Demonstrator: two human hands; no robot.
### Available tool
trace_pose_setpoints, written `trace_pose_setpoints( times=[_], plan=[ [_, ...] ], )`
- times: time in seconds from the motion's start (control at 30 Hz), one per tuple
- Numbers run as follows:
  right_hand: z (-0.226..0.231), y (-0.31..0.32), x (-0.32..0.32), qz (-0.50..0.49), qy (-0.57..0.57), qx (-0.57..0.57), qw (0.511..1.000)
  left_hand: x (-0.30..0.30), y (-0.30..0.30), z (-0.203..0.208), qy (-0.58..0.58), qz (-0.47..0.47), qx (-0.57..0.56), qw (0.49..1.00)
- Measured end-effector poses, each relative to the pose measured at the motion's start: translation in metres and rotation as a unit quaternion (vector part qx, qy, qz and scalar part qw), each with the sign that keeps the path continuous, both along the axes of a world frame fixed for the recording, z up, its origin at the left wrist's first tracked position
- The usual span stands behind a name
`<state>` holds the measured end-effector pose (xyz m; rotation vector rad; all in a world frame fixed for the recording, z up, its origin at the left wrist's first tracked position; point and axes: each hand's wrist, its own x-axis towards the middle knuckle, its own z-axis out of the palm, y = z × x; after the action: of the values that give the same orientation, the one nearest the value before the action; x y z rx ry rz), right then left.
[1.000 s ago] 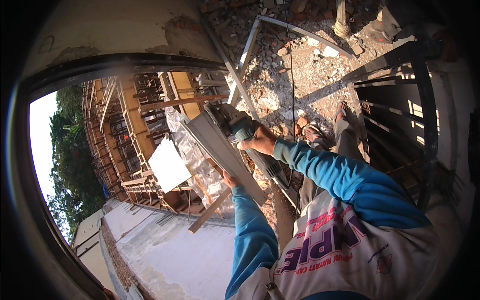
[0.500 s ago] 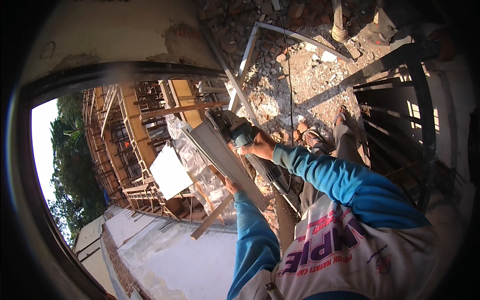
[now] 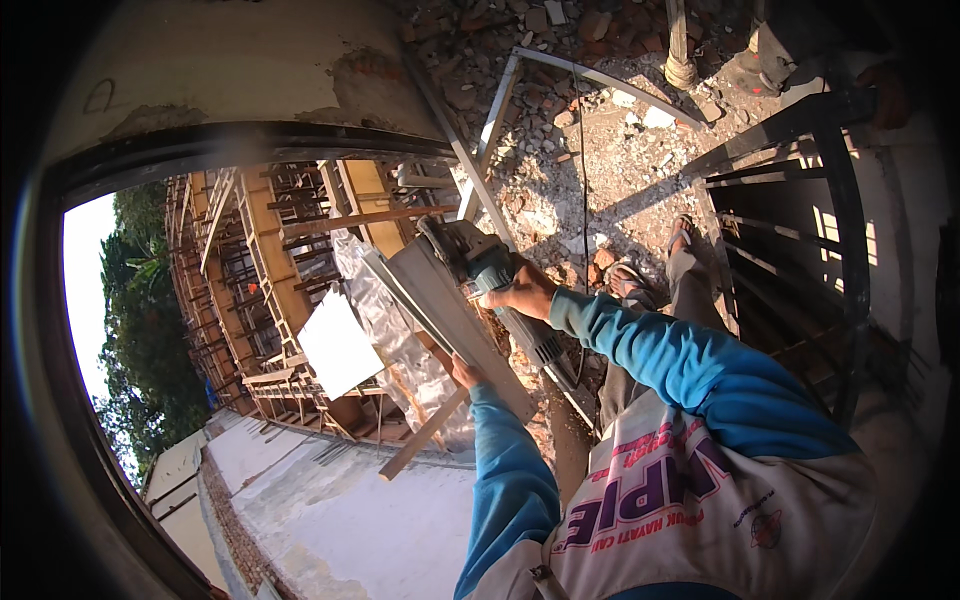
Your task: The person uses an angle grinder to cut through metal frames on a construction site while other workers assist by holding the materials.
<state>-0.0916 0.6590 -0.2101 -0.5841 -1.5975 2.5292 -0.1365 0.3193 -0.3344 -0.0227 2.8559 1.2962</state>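
Grinder [image 3: 488,264] | barely shifted from before | right hand [image 3: 526,291] clamped round it | left hand [image 3: 466,373] touching grey board [image 3: 452,308], grip unclear

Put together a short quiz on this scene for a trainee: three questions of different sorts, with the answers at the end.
1. True or false: the left hand holds the power tool.
2. Multiple choice: what colour are the sleeves?
a) red
b) blue
c) yellow
3. Fill in the blank: toward the top of the picture, the ground is strewn with ____.

Key
1. False: the right hand holds it, while the left touches the edge of the grey board.
2. b
3. rubble
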Motion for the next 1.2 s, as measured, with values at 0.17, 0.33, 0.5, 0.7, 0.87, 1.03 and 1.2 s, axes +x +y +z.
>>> trace_pose_setpoints(
  times=[0.17,0.33,0.5,0.7,0.87,1.03,1.2],
  plan=[
    [-0.011,-0.005,0.000,0.001,-0.004,0.001,1.000,0.006,0.006,0.006,-0.025,0.015,-0.047,0.998],
    [-0.014,-0.007,0.000,0.011,-0.011,0.006,1.000,0.000,-0.015,-0.016,0.014,0.017,-0.066,0.998],
    [0.003,0.013,0.005,-0.031,0.004,-0.020,0.999,-0.007,0.006,-0.014,0.015,-0.064,-0.138,0.988],
    [0.013,0.008,0.002,0.002,0.005,-0.023,1.000,0.002,-0.012,-0.010,0.035,-0.044,-0.121,0.991],
    [-0.005,0.002,0.003,0.014,-0.015,-0.009,1.000,0.006,0.008,0.009,0.057,-0.069,-0.198,0.976],
    [0.012,0.013,0.009,0.033,-0.032,-0.018,0.999,0.006,0.015,0.014,-0.016,-0.021,-0.101,0.995],
    [0.024,0.019,0.011,0.019,-0.037,-0.009,0.999,0.009,0.008,0.003,0.110,-0.095,-0.246,0.958]
  ],
)
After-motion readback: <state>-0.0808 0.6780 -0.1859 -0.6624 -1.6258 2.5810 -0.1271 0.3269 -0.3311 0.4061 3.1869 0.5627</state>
